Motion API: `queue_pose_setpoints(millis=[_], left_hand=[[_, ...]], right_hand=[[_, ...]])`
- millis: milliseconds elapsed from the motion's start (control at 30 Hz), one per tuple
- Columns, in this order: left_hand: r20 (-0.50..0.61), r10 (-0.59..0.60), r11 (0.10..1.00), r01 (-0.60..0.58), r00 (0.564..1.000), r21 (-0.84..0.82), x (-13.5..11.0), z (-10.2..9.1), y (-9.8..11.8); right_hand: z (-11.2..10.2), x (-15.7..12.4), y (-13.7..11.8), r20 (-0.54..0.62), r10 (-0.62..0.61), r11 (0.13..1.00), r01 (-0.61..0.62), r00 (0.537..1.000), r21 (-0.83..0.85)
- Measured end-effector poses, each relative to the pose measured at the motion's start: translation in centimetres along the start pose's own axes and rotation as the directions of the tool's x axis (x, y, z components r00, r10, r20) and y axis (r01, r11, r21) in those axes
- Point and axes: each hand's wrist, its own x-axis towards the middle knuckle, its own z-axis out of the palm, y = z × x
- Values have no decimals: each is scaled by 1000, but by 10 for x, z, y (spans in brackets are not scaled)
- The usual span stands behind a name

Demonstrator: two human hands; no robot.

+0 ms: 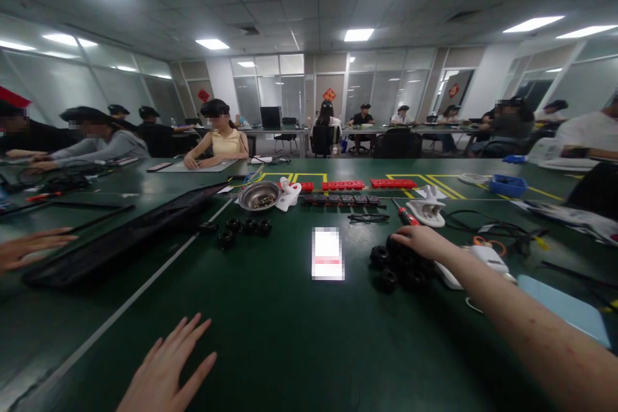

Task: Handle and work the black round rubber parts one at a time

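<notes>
My left hand (pixel 167 370) lies flat on the green table (pixel 270 335) near its front edge, fingers stretched out and holding nothing. My right hand (pixel 420 241) reaches forward and rests on top of a heap of black rubber wheels (pixel 398 267); its fingers curl down over the wheels, and I cannot see whether they grip one. A few more black wheels (pixel 241 228) stand in a loose row left of centre. A pixelated white card (pixel 327 253) lies between the two groups.
A steel bowl (pixel 259 196), white gloves (pixel 290 194), red part trays (pixel 367 184), a red-handled screwdriver (pixel 403 214), a white tool (pixel 483 261) and cables lie ahead. A long black tray (pixel 120 241) sits left, with another person's hand (pixel 26 248). Several seated people work behind.
</notes>
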Motion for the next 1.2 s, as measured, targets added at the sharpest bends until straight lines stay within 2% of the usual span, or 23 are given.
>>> queue_pose_setpoints(millis=[167, 300, 400, 567, 767, 900, 1067, 1200], left_hand=[[2, 8, 1000, -8, 1000, 19, 1, 4, -3], [-13, 3, 1000, -3, 1000, 15, 1, 0, 1], [-25, 3, 1000, -3, 1000, 4, 0, -4, 5], [-27, 2, 1000, -2, 1000, 2, -1, -7, 9], [-31, 2, 1000, -2, 1000, 10, 0, -2, 5], [-42, 7, 1000, -7, 999, -4, 0, 0, 2], [-16, 1, 1000, -1, 1000, -1, 1, -2, 4], [-25, 0, 1000, 0, 1000, 8, 1, -4, 6]], right_hand=[[-1, -8, 23, 74, 43, 998, -47, 996, 43], [2, -2, 29, 125, 50, 998, -54, 991, 26], [3, 6, 29, 86, 66, 998, -67, 994, 0], [-1, 10, 31, -51, 66, 997, -68, 996, -25], [2, 0, 37, -2, 54, 997, -54, 999, -56], [-2, -1, 32, 14, 29, 998, -28, 999, -59], [-8, 7, 13, 52, -96, 993, 99, 994, -60], [-4, 22, -2, 76, -66, 990, 75, 995, -116]])
